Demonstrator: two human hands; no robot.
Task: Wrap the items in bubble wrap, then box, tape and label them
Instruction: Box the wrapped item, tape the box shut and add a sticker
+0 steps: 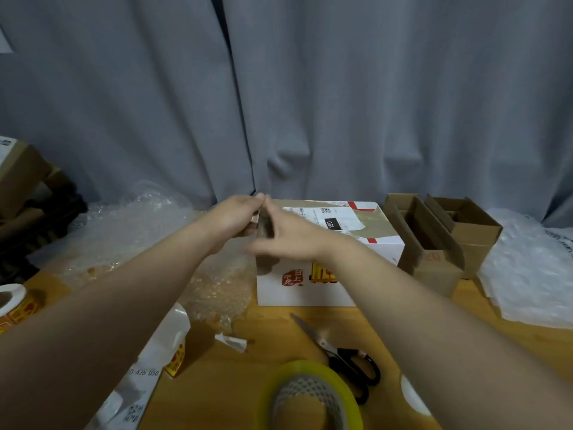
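One small dark item (265, 226) is held in the air between both hands, above the far middle of the table (273, 346); motion blur hides its shape. The left hand (234, 215) grips the item's left side with curled fingers. The right hand (290, 235) lies against the right side with fingers straight and close together and the thumb spread low. The fingertips of both hands meet above the item.

A crumpled sheet of bubble wrap (133, 231) lies on the table below and left of the hands. A white box (310, 291), with a shipping label on top and red print on its front, stands just behind and right of the hands. Two open cartons (434, 243) stand beside it on the right, and more wrap (527, 268) lies at the right edge.

Scissors (350, 361) and a tape roll (310, 367) lie near the front edge. A label roll (12, 301) is at the far left. A grey curtain (341, 103) hangs behind the table.
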